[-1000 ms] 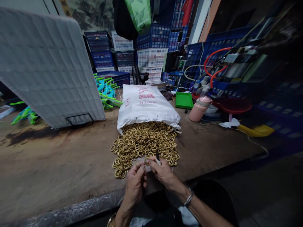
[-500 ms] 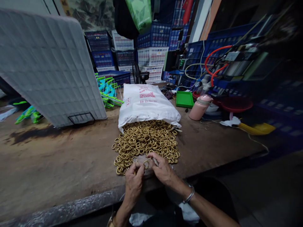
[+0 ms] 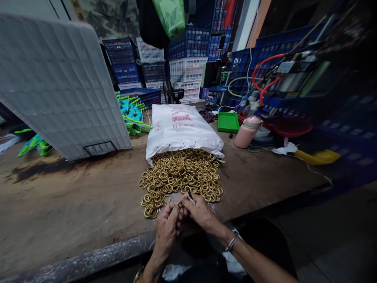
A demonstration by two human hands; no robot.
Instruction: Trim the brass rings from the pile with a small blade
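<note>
A heap of brass-coloured rings (image 3: pixel 180 175) spills from the open mouth of a white printed sack (image 3: pixel 182 129) lying on the brown workbench (image 3: pixel 73 200). My left hand (image 3: pixel 167 229) and my right hand (image 3: pixel 199 212) meet at the near edge of the heap, fingers pinched together. A ring shows between their fingertips (image 3: pixel 179 203). My right hand also grips a thin dark tool (image 3: pixel 191 196) that sticks up from its fingers. A bracelet sits on my right wrist.
A large grey quilted panel (image 3: pixel 59 84) leans at the left. Green and blue plastic pieces (image 3: pixel 134 114) lie behind it. A green tray (image 3: pixel 228 122), a pink bottle (image 3: pixel 246 132), a red bowl (image 3: pixel 292 126) and a yellow scoop (image 3: pixel 318 157) stand right. Stacked crates (image 3: pixel 185 67) fill the back.
My hands have drawn slightly back toward me and closed together around the ring; the right hand's tool now points up and left. The view shifted a little.
</note>
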